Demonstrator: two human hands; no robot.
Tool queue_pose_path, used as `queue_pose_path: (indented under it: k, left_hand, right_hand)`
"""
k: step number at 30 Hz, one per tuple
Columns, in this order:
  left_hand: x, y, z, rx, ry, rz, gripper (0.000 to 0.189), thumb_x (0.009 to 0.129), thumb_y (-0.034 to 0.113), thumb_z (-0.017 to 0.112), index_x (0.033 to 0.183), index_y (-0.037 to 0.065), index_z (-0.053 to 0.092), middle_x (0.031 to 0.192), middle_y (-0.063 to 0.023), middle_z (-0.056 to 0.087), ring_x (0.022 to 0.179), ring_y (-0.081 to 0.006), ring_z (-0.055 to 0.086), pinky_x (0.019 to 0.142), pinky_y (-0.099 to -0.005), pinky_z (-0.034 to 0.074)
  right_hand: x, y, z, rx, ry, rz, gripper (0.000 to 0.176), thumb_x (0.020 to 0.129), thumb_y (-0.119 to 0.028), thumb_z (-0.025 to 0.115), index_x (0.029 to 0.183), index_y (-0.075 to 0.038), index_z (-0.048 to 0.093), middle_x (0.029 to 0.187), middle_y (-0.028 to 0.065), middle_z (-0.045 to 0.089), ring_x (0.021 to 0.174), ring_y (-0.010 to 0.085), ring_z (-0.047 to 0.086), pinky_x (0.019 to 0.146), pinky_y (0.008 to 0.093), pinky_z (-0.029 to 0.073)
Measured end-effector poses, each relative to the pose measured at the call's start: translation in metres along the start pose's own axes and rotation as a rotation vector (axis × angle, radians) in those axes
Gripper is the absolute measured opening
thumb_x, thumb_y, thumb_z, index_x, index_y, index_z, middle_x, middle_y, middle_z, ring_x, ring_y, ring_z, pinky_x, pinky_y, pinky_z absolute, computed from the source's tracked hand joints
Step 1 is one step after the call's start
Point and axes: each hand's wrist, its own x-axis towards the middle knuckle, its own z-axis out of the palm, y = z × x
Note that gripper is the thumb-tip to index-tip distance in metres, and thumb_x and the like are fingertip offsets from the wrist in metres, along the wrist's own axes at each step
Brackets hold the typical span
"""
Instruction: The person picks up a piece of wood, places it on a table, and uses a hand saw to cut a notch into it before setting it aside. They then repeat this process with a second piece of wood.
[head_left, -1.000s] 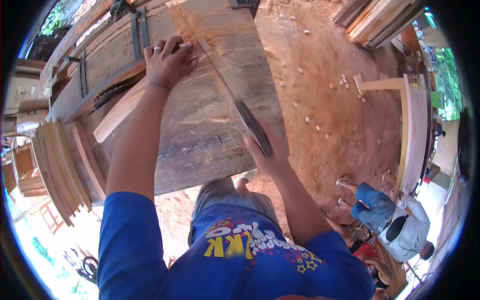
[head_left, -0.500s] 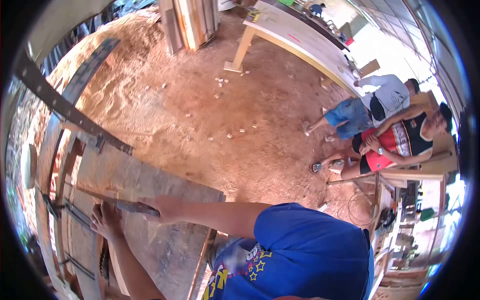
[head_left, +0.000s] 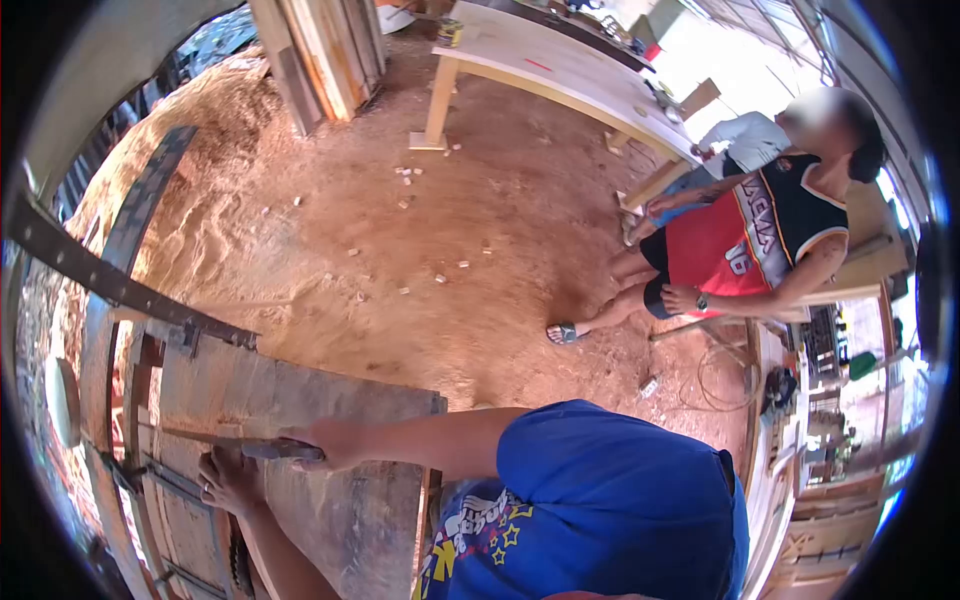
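Observation:
My right hand (head_left: pixel 333 443) is closed around the dark handle (head_left: pixel 283 450) of a hand saw, partly smeared by motion. The thin saw blade (head_left: pixel 193 435) points left across the worn wooden bench top (head_left: pixel 330 393). Just below the blade, my left hand (head_left: pixel 230 481) has its fingers bent over a narrow, pale piece of wood (head_left: pixel 262 550), mostly hidden under the hand and forearm. A ring shows on one left finger.
A person in a red and black jersey (head_left: pixel 715 235) stands at the right, with another person in a light shirt (head_left: pixel 745 142) behind. A long table (head_left: pixel 560 60) stands beyond. Wood offcuts (head_left: pixel 404 182) lie on the dusty floor. A curved metal strip (head_left: pixel 120 283) crosses the left side.
The person in the jersey has moved nearer and now partly covers the other person. My view has shifted slightly. Both my hands stay at the saw and the wood.

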Motion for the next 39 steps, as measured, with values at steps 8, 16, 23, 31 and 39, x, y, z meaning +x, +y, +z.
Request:
queue_pose_path:
  k: [8,16,23,31,39]
  left_hand:
    - [-0.003,-0.005,0.018,0.069,0.069,0.031,0.065,0.074,0.050,0.084,0.133,0.028,0.068,0.134,-0.0031,0.064,0.119,-0.0332,0.063,0.094,-0.0582,0.047]
    - [-0.005,0.002,-0.010,-0.083,0.000,0.013,0.061,0.075,0.050,0.087,0.130,0.031,0.069,0.128,-0.0009,0.062,0.119,-0.0302,0.060,0.099,-0.0582,0.041]
    - [0.003,0.003,-0.020,-0.136,-0.015,-0.026,0.061,0.076,0.049,0.088,0.132,0.033,0.070,0.128,0.0016,0.061,0.122,-0.0261,0.060,0.098,-0.0555,0.040]
    - [0.002,0.006,-0.017,-0.125,-0.032,-0.067,0.058,0.080,0.053,0.085,0.132,0.034,0.069,0.131,0.0024,0.060,0.127,-0.0243,0.057,0.098,-0.0557,0.039]
    - [-0.004,0.006,-0.006,-0.128,0.013,-0.052,0.043,0.081,0.051,0.086,0.122,0.042,0.076,0.127,0.0071,0.062,0.123,-0.0227,0.059,0.098,-0.0552,0.039]
  right_hand:
    - [0.004,-0.004,0.006,0.104,0.067,-0.110,0.070,0.104,-0.053,0.069,0.158,-0.011,0.051,0.102,0.0221,0.078,0.091,0.0440,0.076,0.084,0.0520,0.058]
    - [-0.002,0.003,0.012,0.115,0.123,-0.177,0.060,0.106,-0.042,0.068,0.154,-0.009,0.055,0.119,0.0254,0.075,0.111,0.0423,0.075,0.094,0.0460,0.057]
    - [-0.002,-0.001,0.014,0.132,0.069,-0.091,0.060,0.104,-0.029,0.074,0.153,-0.003,0.052,0.106,0.0256,0.075,0.095,0.0428,0.076,0.084,0.0457,0.059]
    - [0.014,0.017,0.011,0.105,0.048,-0.205,0.057,0.106,-0.021,0.072,0.155,-0.004,0.050,0.100,0.0203,0.072,0.086,0.0328,0.074,0.079,0.0408,0.057]
    - [0.002,-0.022,-0.004,0.141,-0.025,-0.020,0.053,0.106,-0.024,0.070,0.152,-0.005,0.051,0.099,0.0202,0.072,0.085,0.0362,0.075,0.075,0.0420,0.058]
